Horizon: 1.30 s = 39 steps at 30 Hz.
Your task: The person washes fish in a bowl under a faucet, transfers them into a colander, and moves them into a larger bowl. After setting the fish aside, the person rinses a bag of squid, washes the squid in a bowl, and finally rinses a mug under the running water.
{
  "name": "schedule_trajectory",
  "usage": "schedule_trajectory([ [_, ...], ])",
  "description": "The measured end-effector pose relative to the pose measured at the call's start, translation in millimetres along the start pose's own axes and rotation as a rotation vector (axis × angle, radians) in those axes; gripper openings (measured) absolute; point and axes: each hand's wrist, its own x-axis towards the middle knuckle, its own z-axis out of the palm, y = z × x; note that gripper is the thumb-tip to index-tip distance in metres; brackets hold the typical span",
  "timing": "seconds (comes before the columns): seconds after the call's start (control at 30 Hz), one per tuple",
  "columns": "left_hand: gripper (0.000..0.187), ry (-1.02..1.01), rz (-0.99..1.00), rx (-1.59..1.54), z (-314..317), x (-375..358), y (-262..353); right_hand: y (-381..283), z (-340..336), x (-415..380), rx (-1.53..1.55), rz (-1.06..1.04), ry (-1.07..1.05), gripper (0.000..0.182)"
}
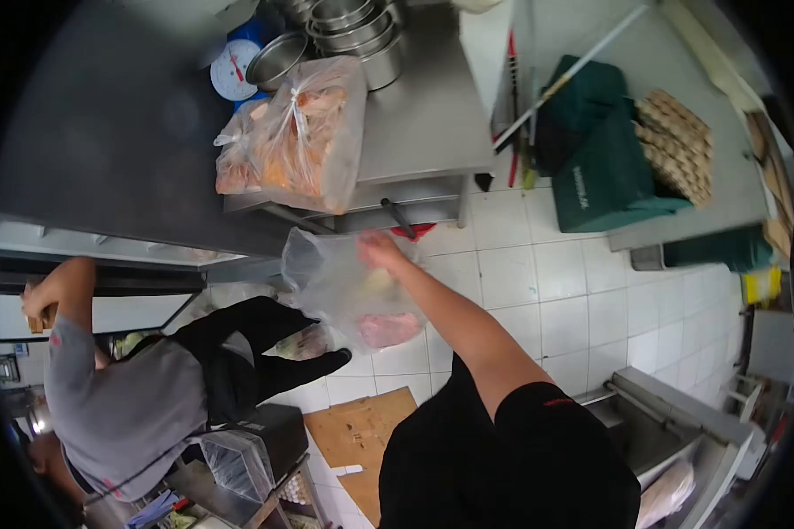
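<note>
My right hand (381,251) is closed on the upper part of a large clear plastic bag (326,269), which hangs over the tiled floor. Low in the bag shows a pink lump that looks like raw meat (390,330), with something pale yellow above it, blurred by the plastic. My right arm stretches forward from a black sleeve. My left hand is out of sight. Ahead, tied clear bags of orange-pink pieces (304,145) rest at the edge of a steel table (423,123).
A co-worker in a grey shirt (137,388) stands at left, arms raised by an open fridge. Steel pots (353,35) and a dial scale (232,70) stand on the table. Green bags (591,189) and egg trays (675,141) are at right; cardboard (362,432) lies on the floor.
</note>
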Motion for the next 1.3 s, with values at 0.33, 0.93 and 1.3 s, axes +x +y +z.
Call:
schedule_trajectory([
  [0.33,0.083,-0.292,-0.322,-0.371,34,-131,118,-44,41,216,1.112,-0.099,0.013,0.056],
  [0.93,0.027,0.154,0.986,-0.098,-122,21,624,24,10,-96,0.726,0.129,0.357,0.043],
  [1.3,0.044,0.477,1.314,0.173,-73,70,743,80,-60,-261,0.616,0.119,0.397,0.046],
])
